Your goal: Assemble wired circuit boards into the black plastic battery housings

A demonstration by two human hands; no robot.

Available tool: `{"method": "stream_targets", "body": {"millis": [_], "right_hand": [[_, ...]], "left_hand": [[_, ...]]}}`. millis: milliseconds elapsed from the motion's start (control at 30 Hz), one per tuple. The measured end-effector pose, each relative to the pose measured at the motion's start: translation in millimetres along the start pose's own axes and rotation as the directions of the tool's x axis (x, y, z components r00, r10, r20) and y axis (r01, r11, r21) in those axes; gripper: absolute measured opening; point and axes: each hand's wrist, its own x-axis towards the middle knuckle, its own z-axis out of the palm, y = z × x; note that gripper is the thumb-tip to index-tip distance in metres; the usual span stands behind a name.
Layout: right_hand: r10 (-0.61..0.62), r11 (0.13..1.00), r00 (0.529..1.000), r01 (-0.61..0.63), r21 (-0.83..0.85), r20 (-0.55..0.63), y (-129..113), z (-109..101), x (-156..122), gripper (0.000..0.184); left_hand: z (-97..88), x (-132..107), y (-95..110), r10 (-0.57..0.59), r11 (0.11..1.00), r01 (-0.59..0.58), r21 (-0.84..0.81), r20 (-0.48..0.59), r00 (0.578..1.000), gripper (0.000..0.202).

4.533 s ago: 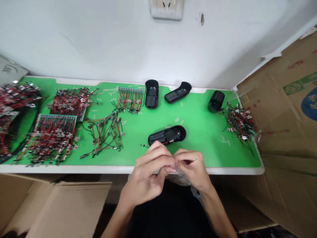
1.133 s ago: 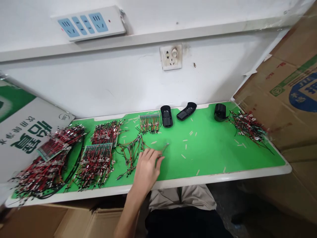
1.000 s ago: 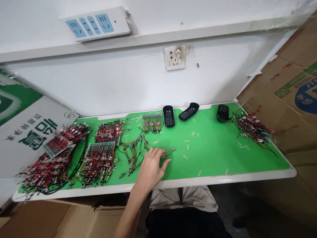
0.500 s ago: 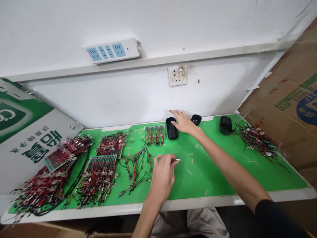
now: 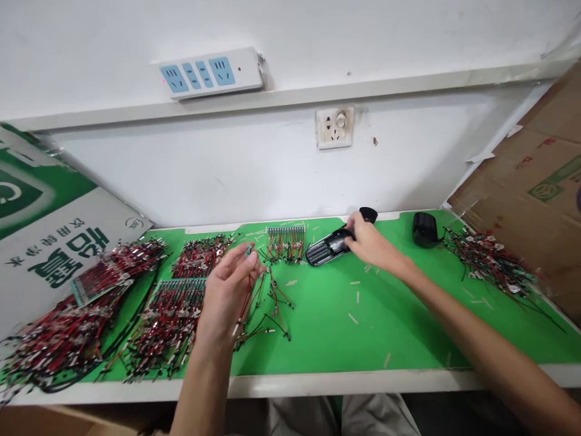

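Observation:
My left hand is raised over the green mat, its fingertips pinching a small metal terminal on a thin red-and-black wire lead. My right hand grips a black plastic battery case, its open side up and its cell slots showing. Just behind that hand, a second black case is mostly hidden by my fingers. A third black case stands farther right, out of reach of my fingers.
Heaps of red-and-black wire harnesses cover the left of the green mat, with a smaller heap at right and a comb-like row of leads at the back. Cardboard lines the right side. The mat is bordered by a white table edge.
My left hand has lifted the wire lead off the mat and moved left. My right hand has taken the black case from the back of the mat and tilted it over. The view has shifted slightly.

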Motion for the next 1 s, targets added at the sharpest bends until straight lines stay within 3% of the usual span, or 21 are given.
{"method": "stream_targets", "body": {"millis": [67, 100, 167, 267, 333, 400, 500, 600, 767, 1000], "right_hand": [[-0.022, 0.994, 0.999, 0.026, 0.11, -0.034, 9.3, 6.2, -24.3, 0.044], [-0.039, 0.991, 0.998, 0.044, 0.128, -0.041, 14.0, 10.3, -33.7, 0.05], [-0.074, 0.989, 0.997, 0.077, 0.124, -0.025, 22.6, 18.1, -46.5, 0.052], [-0.137, 0.98, 0.99, 0.132, 0.151, 0.019, 32.4, 24.8, -53.1, 0.037], [-0.16, 0.965, 0.986, 0.147, 0.217, 0.044, 36.8, 25.7, -51.9, 0.035], [-0.153, 0.952, 0.986, 0.131, 0.276, 0.058, 40.0, 25.2, -48.6, 0.038], [-0.093, 0.952, 0.993, 0.066, 0.299, 0.076, 42.5, 24.7, -43.4, 0.035], [-0.081, 0.955, 0.994, 0.055, 0.29, 0.077, 43.1, 24.9, -41.9, 0.034], [-0.14, 0.956, 0.989, 0.12, 0.267, 0.056, 44.5, 25.3, -45.3, 0.035], [-0.136, 0.962, 0.987, 0.113, 0.249, 0.08, 46.5, 25.5, -45.8, 0.037]], "left_hand": [[0.9, 1.5, 5.6, 0.216, 0.942, -0.221, 0.253, 0.049, 0.975, 0.029], [2.7, 0.5, 8.8, 0.329, 0.855, -0.351, 0.382, 0.123, 0.936, 0.025], [9.1, -4.9, 13.0, 0.465, 0.594, -0.575, 0.563, 0.342, 0.816, 0.019], [27.1, -19.2, 4.0, 0.369, 0.252, -0.774, 0.582, 0.681, 0.632, 0.027], [44.9, -28.6, -13.6, 0.24, 0.144, -0.847, 0.512, 0.813, 0.531, 0.037], [65.7, -33.9, -35.3, 0.184, 0.118, -0.878, 0.465, 0.858, 0.479, 0.037], [94.7, -31.0, -63.3, 0.194, 0.128, -0.86, 0.494, 0.838, 0.51, 0.023], [111.1, -21.2, -79.2, 0.206, 0.126, -0.834, 0.538, 0.808, 0.552, 0.021], [111.1, -8.8, -92.5, 0.281, 0.113, -0.803, 0.585, 0.757, 0.59, 0.021], [110.8, -2.0, -103.6, 0.328, 0.183, -0.816, 0.549, 0.748, 0.577, 0.018]]}}
